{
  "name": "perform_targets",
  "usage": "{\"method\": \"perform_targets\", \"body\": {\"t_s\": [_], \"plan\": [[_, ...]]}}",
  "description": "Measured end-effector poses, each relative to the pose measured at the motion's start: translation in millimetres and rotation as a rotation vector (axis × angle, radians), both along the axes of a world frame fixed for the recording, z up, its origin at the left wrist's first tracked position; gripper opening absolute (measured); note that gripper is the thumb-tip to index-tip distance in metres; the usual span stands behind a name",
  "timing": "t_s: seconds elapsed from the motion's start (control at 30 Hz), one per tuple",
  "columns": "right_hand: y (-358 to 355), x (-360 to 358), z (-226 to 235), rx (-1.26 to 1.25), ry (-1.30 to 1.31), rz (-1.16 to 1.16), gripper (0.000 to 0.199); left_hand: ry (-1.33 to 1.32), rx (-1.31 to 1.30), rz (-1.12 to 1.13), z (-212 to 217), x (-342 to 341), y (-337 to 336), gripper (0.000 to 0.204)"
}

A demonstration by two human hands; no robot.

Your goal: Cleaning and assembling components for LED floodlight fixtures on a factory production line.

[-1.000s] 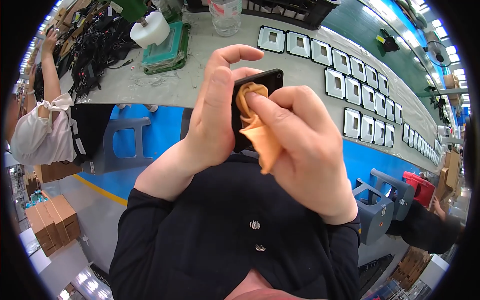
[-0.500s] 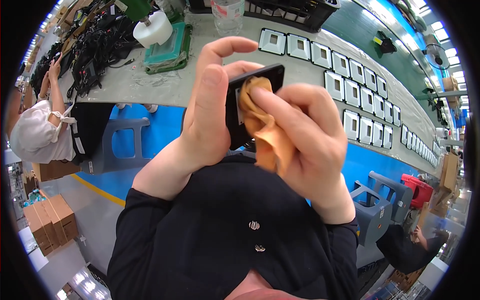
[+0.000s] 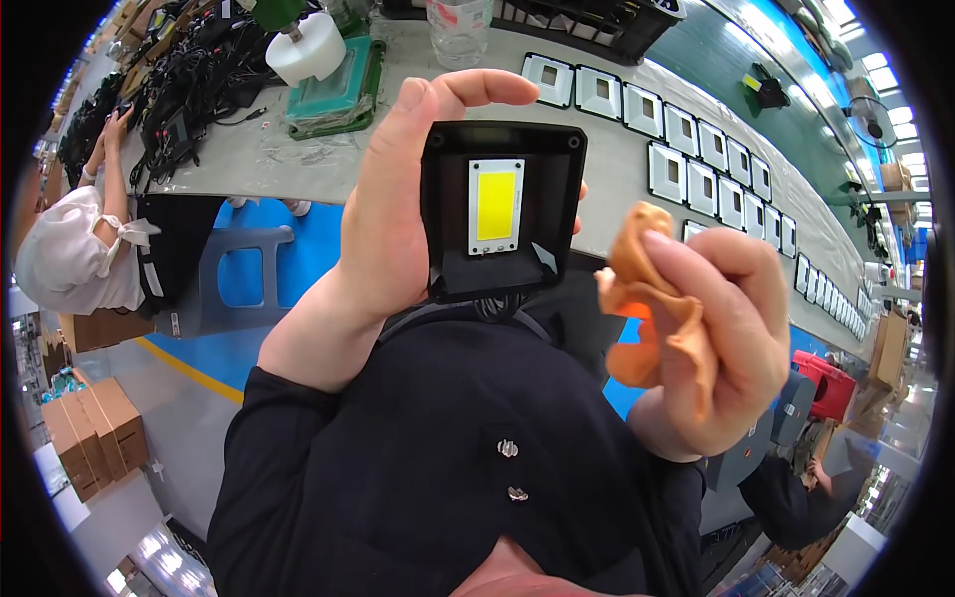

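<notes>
My left hand grips a square black floodlight housing by its left side and back, with the open face turned up toward me. Inside it sits a white-framed LED panel with a yellow middle. A black cable coils below the housing's lower edge. Off to the right, apart from the housing, my right hand is closed on a crumpled orange cloth, pinched between thumb and fingers.
Rows of white reflector frames lie on the grey table. A bottle, a black crate, a green press and heaped black cables stand behind. A co-worker is at the left; grey stools stand on both sides.
My right hand has drawn the cloth away from the housing, to the right. My left hand has turned the housing so its inside and LED panel face me.
</notes>
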State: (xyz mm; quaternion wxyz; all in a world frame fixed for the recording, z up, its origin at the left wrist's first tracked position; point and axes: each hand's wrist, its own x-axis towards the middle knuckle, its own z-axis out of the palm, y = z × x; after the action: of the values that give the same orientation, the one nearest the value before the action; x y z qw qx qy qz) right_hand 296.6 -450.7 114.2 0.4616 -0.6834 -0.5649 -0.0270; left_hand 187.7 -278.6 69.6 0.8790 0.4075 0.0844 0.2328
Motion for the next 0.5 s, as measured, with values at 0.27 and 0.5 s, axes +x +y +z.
{"method": "perform_targets", "body": {"t_s": [0.27,0.5], "plan": [[45.0,-14.1,-20.5,0.013,-0.3,0.07,0.042,0.06,0.106,0.152,5.7,-0.9,-13.0,0.052],[19.1,-3.0,-12.5,-0.219,-0.061,0.278,0.034,0.059,0.136,0.107,-4.5,-0.3,-3.5,0.061]]}}
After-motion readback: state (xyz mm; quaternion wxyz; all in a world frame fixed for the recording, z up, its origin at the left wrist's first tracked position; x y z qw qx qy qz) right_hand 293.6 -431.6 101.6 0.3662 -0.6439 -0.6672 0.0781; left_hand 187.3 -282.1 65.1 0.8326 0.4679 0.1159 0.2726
